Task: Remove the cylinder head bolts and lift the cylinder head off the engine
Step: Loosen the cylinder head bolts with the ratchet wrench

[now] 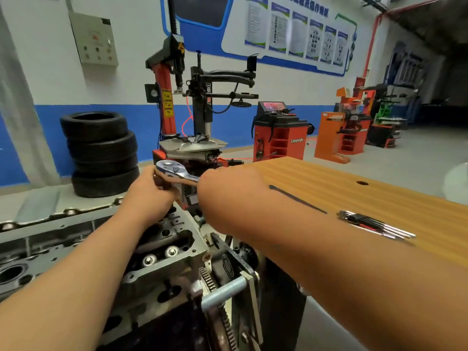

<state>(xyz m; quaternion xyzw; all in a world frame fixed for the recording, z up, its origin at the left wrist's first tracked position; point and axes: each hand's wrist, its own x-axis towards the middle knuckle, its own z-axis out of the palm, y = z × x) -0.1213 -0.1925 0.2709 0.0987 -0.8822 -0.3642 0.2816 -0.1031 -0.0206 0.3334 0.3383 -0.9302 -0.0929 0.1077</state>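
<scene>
Cylinder head (164, 252) partly covered; left hand (152, 190) grips ratchet (174, 171); right hand (209, 179) mostly hidden, grasp unclear.

The right hand (211, 177) bends away behind its own wrist, so its fingers cannot be seen, and the ratchet (174, 171) handle vanishes there. The left hand (149, 191) grips the ratchet under its head and covers whatever lies below (probably a socket on a bolt, though neither shows). The left forearm hides a strip of the cylinder head (182, 262), which also runs off the left and bottom edges. The right forearm overlaps the near side of the hex keys (374, 224), which are blurred there. The surface (379, 196) is cut by the right edge. The print on the wall posters (298, 39) is too blurred to read.
</scene>
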